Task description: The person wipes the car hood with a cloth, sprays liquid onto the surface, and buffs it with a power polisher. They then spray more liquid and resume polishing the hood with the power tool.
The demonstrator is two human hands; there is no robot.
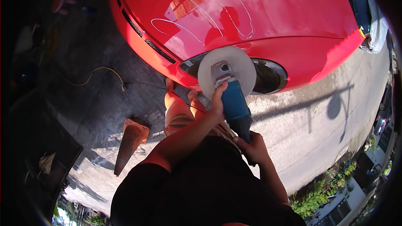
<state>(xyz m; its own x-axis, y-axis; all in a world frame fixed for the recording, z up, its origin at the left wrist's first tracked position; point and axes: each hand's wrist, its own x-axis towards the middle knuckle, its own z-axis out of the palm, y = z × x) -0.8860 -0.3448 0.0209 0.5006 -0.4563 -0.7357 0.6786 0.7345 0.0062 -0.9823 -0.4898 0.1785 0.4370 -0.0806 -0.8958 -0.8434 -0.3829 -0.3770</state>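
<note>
Both my hands hold a teal and black angle polisher (235, 100) with a grey metal head. My left hand (218, 99) is closed around the front of its body, thumb up near the metal head. Lower down, my right hand (253, 146) wraps the black rear handle. A round white pad (207, 77) sits at the polisher's front and overlaps the dark headlight (270, 76) of a red car in this view. On the glossy red hood (289, 8), thin white lines of a paste-like substance (201, 10) run in loops.
An orange traffic cone (131, 142) lies on the concrete at left. A yellow cord (94, 70) joins a dark cable (144, 84) running toward my feet. Grey-white sheeting (378, 27) hangs by the windshield. Green plants (314, 201) line the lower right.
</note>
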